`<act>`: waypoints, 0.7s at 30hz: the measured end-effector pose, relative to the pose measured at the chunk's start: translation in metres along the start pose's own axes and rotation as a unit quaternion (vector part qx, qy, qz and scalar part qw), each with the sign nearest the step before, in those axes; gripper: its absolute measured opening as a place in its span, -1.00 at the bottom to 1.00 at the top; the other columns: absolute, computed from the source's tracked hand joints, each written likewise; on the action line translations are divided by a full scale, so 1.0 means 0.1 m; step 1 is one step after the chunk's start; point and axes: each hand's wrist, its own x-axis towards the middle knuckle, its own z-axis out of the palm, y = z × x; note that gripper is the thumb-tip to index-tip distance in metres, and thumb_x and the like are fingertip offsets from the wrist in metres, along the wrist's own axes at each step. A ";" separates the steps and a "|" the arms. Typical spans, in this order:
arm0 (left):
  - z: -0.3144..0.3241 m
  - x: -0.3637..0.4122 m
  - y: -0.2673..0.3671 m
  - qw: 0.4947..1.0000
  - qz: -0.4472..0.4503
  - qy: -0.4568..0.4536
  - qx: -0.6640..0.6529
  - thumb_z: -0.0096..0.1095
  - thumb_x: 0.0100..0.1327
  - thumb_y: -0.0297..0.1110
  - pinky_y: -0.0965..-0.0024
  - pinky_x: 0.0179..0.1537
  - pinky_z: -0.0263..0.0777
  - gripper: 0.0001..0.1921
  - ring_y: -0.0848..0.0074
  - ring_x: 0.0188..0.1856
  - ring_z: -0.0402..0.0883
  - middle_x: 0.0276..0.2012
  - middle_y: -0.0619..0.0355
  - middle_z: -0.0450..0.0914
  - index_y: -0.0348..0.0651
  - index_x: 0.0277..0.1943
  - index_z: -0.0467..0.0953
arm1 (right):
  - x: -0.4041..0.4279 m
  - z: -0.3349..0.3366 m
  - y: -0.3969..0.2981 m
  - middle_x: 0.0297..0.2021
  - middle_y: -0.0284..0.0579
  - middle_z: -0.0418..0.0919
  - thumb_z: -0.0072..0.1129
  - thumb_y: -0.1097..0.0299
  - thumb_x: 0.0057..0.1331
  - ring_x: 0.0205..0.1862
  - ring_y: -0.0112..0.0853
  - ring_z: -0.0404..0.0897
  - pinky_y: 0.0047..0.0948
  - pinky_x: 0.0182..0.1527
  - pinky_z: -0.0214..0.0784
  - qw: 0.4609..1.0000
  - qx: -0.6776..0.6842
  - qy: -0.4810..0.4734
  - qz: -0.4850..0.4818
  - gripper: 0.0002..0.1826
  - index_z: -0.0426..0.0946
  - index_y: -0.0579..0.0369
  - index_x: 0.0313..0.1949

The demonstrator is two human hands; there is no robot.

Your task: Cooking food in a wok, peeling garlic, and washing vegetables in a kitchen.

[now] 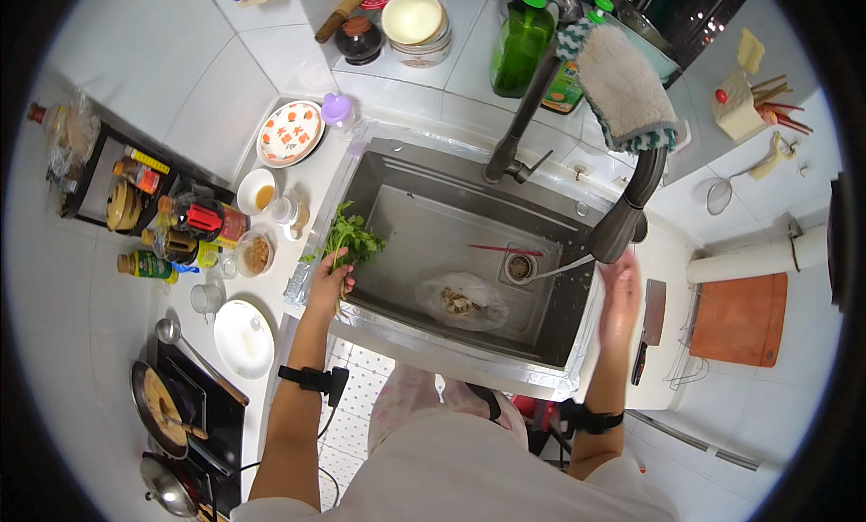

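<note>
My left hand (331,285) grips the stems of a bunch of leafy green herbs (353,236) at the left rim of the dark grey sink (419,217). The leaves hang over the basin. My right hand (619,299), blurred, is at the right rim, fingers extended and nothing seen in it. Just above it is the dark faucet spray head (612,238), from which water runs toward the drain (520,267). A clear plastic bag (487,304) with pale brownish scraps lies in the basin. Behind the bag, a red stick (504,250) lies beside the drain.
A cleaver (653,313) lies on the right counter near an orange-brown cutting board (741,319). On the left are a white plate (245,339), a small bowl (257,192), sauce bottles (203,221) and a frying pan (149,400). A cloth (626,82) drapes the faucet's arched neck.
</note>
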 end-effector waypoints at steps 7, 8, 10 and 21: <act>0.24 0.18 0.18 0.996 -0.022 -0.079 -0.018 -0.10 0.21 -0.40 0.59 -0.41 0.36 -0.75 0.59 -0.39 0.49 -0.34 0.22 0.48 -0.11 -0.06 0.42 | 0.14 1.10 -0.26 -0.17 -0.02 0.47 0.16 0.30 0.11 -0.18 -0.40 0.48 -0.48 -0.13 0.30 0.964 -0.121 -0.235 -0.033 -0.51 0.24 0.28 -0.03; 0.28 0.22 0.25 0.990 -0.039 -0.116 -0.067 -0.16 0.22 -0.35 0.55 -0.37 0.37 -0.73 0.55 -0.37 0.50 -0.31 0.20 0.47 -0.12 -0.05 0.42 | 0.13 1.38 -0.18 -0.21 0.04 0.48 0.20 0.23 0.08 -0.21 -0.29 0.51 -0.44 -0.16 0.32 0.960 -0.175 -0.202 -0.087 -0.46 0.24 0.33 -0.06; 0.33 0.36 0.36 0.970 -0.041 -0.202 -0.128 -0.29 0.23 -0.25 0.47 -0.24 0.37 -0.63 0.44 -0.24 0.50 -0.22 0.16 0.45 -0.14 0.03 0.34 | 0.17 1.92 -0.17 -0.25 0.10 0.48 0.21 0.21 0.05 -0.25 -0.20 0.52 -0.38 -0.21 0.33 0.974 -0.071 -0.201 -0.080 -0.44 0.24 0.34 -0.08; 0.85 1.07 0.57 0.973 0.053 -0.213 -0.070 0.05 0.14 -0.52 0.50 -0.22 0.38 -0.68 0.45 -0.20 0.52 -0.24 0.13 0.47 -0.25 -0.01 0.31 | 0.43 2.73 0.08 -0.41 -0.14 0.48 0.20 0.25 0.07 -0.42 -0.48 0.45 -0.54 -0.34 0.30 0.968 -0.177 -0.110 -0.139 -0.50 0.23 0.27 -0.12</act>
